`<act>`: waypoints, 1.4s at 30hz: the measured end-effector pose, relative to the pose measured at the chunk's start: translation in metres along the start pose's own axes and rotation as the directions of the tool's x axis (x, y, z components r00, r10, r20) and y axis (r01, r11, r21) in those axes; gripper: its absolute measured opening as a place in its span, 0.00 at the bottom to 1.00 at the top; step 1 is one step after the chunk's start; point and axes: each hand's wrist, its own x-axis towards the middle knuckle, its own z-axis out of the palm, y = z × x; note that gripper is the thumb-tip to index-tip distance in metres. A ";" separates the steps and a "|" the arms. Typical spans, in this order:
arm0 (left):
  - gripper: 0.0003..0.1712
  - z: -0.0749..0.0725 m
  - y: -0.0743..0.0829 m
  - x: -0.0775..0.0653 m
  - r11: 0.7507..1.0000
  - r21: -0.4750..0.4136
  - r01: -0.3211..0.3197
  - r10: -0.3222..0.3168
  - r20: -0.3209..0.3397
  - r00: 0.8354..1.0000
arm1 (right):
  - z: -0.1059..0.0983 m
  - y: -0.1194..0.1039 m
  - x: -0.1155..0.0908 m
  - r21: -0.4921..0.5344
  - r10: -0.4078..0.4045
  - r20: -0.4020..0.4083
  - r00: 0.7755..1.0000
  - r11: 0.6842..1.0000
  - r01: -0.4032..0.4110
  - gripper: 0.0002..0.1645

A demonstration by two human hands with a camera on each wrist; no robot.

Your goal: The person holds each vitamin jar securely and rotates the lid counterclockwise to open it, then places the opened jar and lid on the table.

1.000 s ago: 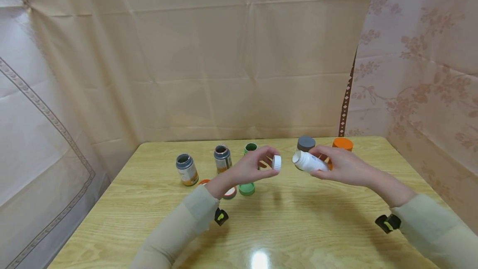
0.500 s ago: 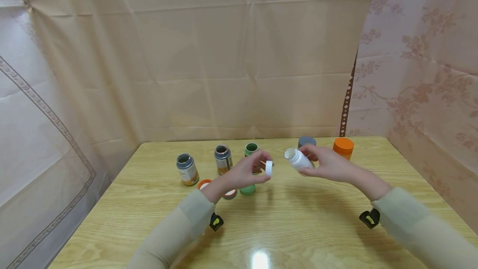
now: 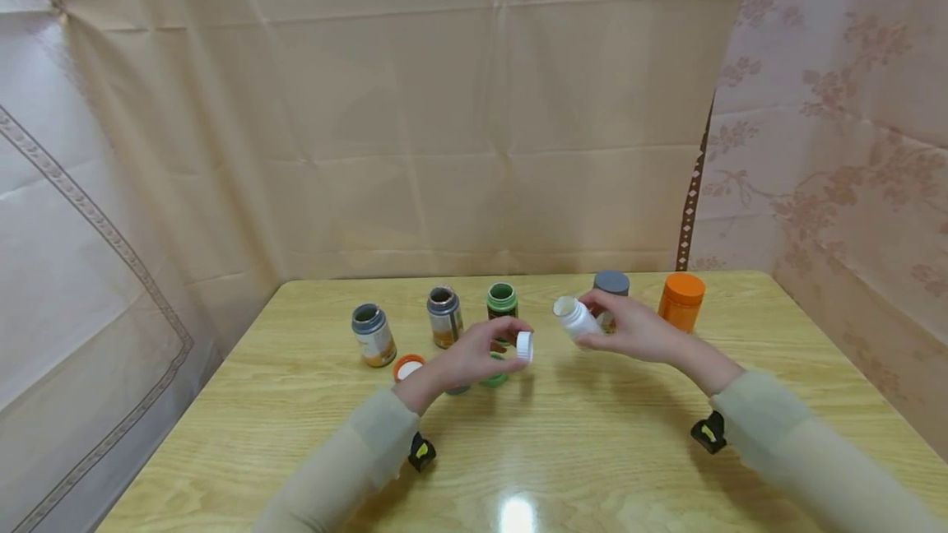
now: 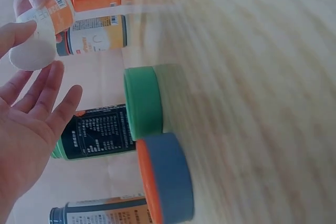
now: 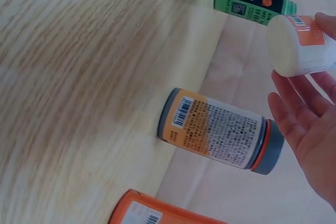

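In the head view my left hand [image 3: 474, 356] pinches a white ribbed cap [image 3: 524, 347] between thumb and fingers, above the table. To its right, my right hand [image 3: 629, 327] grips a small white bottle [image 3: 576, 319], tilted with its uncapped mouth toward the cap. A gap separates cap and bottle. The right wrist view shows the bottle's base and its orange label [image 5: 311, 36]. Behind my left hand stands an uncapped green jar [image 3: 503, 299]. Its green lid [image 3: 494, 379] lies partly hidden under that hand.
Two uncapped grey-rimmed jars [image 3: 374, 337] [image 3: 445, 319] stand at the left. An orange-rimmed lid [image 3: 408, 366] lies before them. A grey-lidded jar [image 3: 611, 283] and an orange jar [image 3: 681, 303] stand at the back right, behind my right hand. Curtains surround the wooden table [image 3: 578, 451].
Both hands have moved left and somewhat lower, carrying the cap and the white bottle. More of the green jar and the orange jar now shows.
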 end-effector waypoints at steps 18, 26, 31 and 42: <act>0.25 0.008 -0.013 0.003 0.986 -0.100 0.132 -0.123 0.087 0.989 | 0.026 0.025 0.020 0.167 0.082 0.039 0.996 0.982 -0.088 0.32; 0.23 0.011 -0.013 0.007 0.990 0.073 0.122 -0.129 0.115 0.985 | 0.039 0.032 0.028 0.175 0.040 0.034 0.999 0.984 -0.045 0.30; 0.23 0.012 -0.016 0.011 0.983 0.141 0.113 -0.130 0.117 0.985 | 0.043 0.034 0.030 0.198 0.035 0.021 0.999 0.979 -0.039 0.29; 0.23 0.016 -0.024 0.019 0.971 0.203 0.130 -0.168 0.184 0.969 | 0.052 0.039 0.033 0.258 0.035 0.052 0.998 0.965 -0.047 0.28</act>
